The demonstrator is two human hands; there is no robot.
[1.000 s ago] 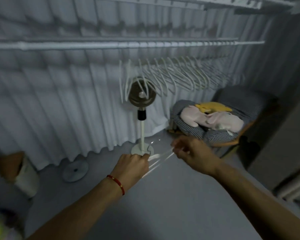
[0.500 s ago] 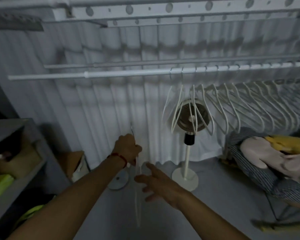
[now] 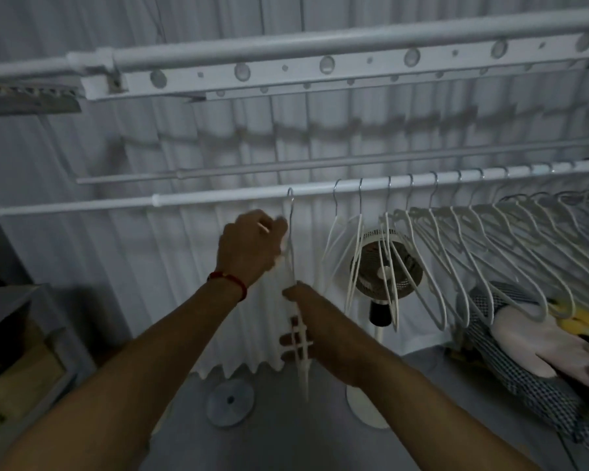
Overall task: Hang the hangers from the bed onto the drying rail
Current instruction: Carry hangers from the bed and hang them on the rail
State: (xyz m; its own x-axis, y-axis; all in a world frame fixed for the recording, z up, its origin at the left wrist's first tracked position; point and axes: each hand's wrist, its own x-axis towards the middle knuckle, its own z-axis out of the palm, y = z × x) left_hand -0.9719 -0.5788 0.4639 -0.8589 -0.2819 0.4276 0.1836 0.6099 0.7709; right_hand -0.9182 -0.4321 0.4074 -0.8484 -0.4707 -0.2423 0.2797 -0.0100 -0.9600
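- Left hand (image 3: 250, 246): fingers curled in a grip on the neck of a white hanger (image 3: 291, 266), just under its metal hook.
- Hook of that hanger sits at the drying rail (image 3: 218, 199); whether it is fully over the rail or only touching it cannot be told.
- Hanger seen edge-on, hanging near vertical, its lower end blurred.
- Right hand (image 3: 320, 331): lower down on the same hanger, thumb tip against its upper part, fingers wrapped across the lower white bars, so this grip also holds the hanger.
- Red string bracelet (image 3: 228, 280) on the left wrist.
- Row of white hangers (image 3: 456, 253) already on the same rail, to the right of the held one, close-packed and slanting toward the far right.
- Standing fan (image 3: 385, 277) behind that row, its round base on the grey floor (image 3: 286, 443).
- Second, thinner rail (image 3: 286, 166) behind and above; perforated rack bar (image 3: 320, 68) higher still.
- White curtain (image 3: 150, 147) as backdrop.
- Checked chair (image 3: 524, 379) at right carrying pale and yellow soft items.
- Shelf unit (image 3: 24, 334) at left edge.
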